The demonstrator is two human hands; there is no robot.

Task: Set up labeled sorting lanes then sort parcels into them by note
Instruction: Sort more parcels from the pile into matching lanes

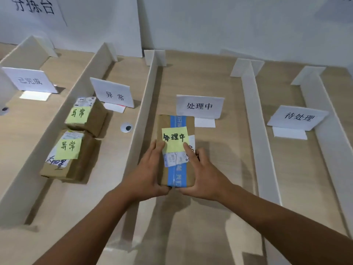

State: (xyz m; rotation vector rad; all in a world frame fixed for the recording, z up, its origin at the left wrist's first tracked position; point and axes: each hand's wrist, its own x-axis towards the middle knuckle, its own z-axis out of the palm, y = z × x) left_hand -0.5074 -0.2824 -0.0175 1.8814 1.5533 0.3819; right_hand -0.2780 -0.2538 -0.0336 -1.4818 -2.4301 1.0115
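Observation:
A brown parcel (176, 121) with blue tape and a yellow note reading 处理中 lies in the third lane, just in front of the 处理中 sign (199, 106). My left hand (147, 173) grips its left side and near corner. My right hand (204, 175) grips its right side, with the index finger lying on the note. Two brown parcels with yellow 异常 notes, one farther (87, 115) and one nearer (68, 155), lie in the second lane before the 异常 sign (113, 94).
White foam dividers (141, 119) split the wooden table into lanes. A 已完成 sign (29, 80) stands in the far-left lane and a 待处理 sign (298, 117) in the right lane. A round cable grommet (126, 127) sits in the second lane.

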